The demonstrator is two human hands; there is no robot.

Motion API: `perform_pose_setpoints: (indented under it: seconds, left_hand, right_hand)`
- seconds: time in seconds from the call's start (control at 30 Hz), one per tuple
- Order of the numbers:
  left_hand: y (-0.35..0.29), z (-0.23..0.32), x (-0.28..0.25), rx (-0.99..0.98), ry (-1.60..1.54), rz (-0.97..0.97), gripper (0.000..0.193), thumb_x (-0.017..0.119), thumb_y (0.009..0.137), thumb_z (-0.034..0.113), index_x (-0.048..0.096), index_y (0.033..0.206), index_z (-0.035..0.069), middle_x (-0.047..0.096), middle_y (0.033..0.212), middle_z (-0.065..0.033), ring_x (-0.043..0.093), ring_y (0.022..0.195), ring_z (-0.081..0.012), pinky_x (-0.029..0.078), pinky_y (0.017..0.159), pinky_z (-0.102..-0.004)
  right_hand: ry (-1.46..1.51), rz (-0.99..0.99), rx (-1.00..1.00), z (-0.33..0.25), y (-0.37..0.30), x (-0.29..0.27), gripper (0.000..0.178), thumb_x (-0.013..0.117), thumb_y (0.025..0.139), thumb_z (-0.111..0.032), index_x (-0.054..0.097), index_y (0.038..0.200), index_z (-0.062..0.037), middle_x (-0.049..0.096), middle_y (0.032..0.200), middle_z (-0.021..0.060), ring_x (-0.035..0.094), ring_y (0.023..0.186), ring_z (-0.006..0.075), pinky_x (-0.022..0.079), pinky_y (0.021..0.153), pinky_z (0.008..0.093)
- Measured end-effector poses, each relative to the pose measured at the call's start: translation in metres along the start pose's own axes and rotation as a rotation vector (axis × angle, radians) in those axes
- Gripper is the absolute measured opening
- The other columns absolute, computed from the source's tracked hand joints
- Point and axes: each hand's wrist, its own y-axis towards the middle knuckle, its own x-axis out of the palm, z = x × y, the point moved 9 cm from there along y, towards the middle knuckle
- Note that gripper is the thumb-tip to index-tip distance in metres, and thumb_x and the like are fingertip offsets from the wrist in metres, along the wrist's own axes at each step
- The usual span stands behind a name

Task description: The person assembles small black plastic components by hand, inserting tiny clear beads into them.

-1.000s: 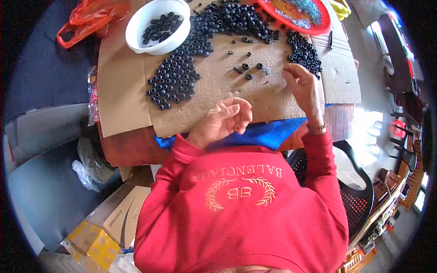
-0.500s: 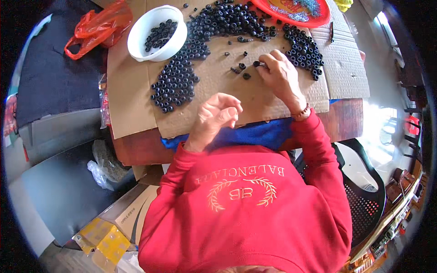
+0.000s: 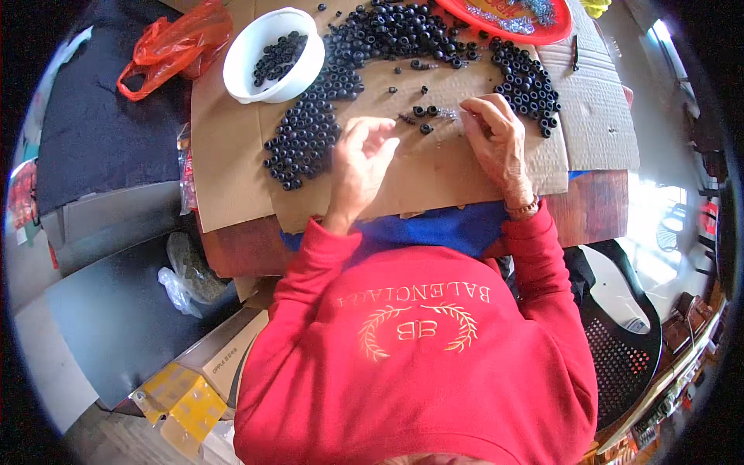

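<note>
Small black ring-shaped pieces (image 3: 302,143) are spread in a broad arc over the cardboard (image 3: 415,170). My left hand (image 3: 363,159) hovers beside their left group, its fingers curled, thumb apart from them, nothing visible between. On the other side, my right hand (image 3: 498,139) is just above the cardboard with thumb and index fingertip apart; the inside of its palm is hidden. Some shiny silvery bits (image 3: 446,115) appear by its fingertips, too small to name. Next to them are a few loose black pieces (image 3: 422,111) and a small dark slender piece (image 3: 406,118).
A white tub (image 3: 301,74) with black pieces stands at the back left, near a red plastic bag (image 3: 174,46). A red tray (image 3: 554,32) at the back right holds silvery and bluish bits. A thin black stick (image 3: 575,53) lies right of more rings (image 3: 531,89).
My right hand has drawn back to the right from the loose black pieces, and silvery bits now show there. My left hand has moved up over the cardboard, with its fingers less closed.
</note>
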Motion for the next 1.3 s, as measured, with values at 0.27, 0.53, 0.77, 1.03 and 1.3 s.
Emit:
perform_pose_setpoints:
  seconds: [0.27,0.53,0.77,1.03,1.3]
  left_hand:
    - [0.024,0.002,0.025,0.183,0.310,-0.046,0.018,0.065,0.073,0.006,0.061,0.090,0.007,0.055,0.092,-0.0082,0.055,0.088,-0.0254,0.046,0.074,-0.0349]
    - [0.030,-0.002,0.021,0.217,0.293,-0.009,0.020,0.066,0.073,0.000,0.063,0.092,0.005,0.056,0.089,-0.0047,0.053,0.064,-0.0115,0.044,0.057,-0.0245]
    - [0.034,0.016,0.033,0.263,0.399,-0.081,0.026,0.067,0.073,0.011,0.063,0.099,0.008,0.054,0.095,-0.0093,0.057,0.080,-0.0225,0.048,0.068,-0.0319]
    - [0.038,0.006,0.038,0.200,0.282,-0.100,0.024,0.071,0.070,0.011,0.064,0.093,0.007,0.055,0.093,-0.0081,0.056,0.082,-0.0226,0.047,0.070,-0.0324]
    - [0.035,-0.002,0.018,0.207,-0.082,0.032,0.022,0.068,0.076,0.002,0.063,0.097,0.003,0.063,0.094,-0.0025,0.055,0.070,-0.0057,0.044,0.059,-0.0186]
  right_hand:
    - [0.032,0.036,0.008,0.000,-0.005,-0.009,0.009,0.059,0.080,-0.001,0.062,0.089,-0.0009,0.056,0.082,0.0066,0.053,0.065,0.0127,0.043,0.057,0.0229]
    - [-0.285,-0.001,-0.081,-0.007,-0.005,0.010,0.019,0.066,0.070,-0.011,0.061,0.087,-0.0059,0.053,0.078,0.0097,0.054,0.074,0.0267,0.045,0.065,0.0349]
    - [-0.463,-0.025,-0.097,-0.013,-0.009,0.022,0.014,0.064,0.072,-0.015,0.059,0.085,-0.0100,0.052,0.081,0.0049,0.053,0.079,0.0228,0.041,0.067,0.0348]
    - [-0.269,0.064,-0.083,-0.013,-0.008,0.006,0.010,0.062,0.073,-0.006,0.058,0.082,-0.0070,0.057,0.078,0.0076,0.055,0.072,0.0252,0.043,0.065,0.0340]
    - [0.177,0.063,0.104,0.000,-0.007,-0.005,0.011,0.060,0.076,0.002,0.058,0.086,-0.0013,0.055,0.076,0.0045,0.051,0.064,0.0115,0.042,0.059,0.0226]
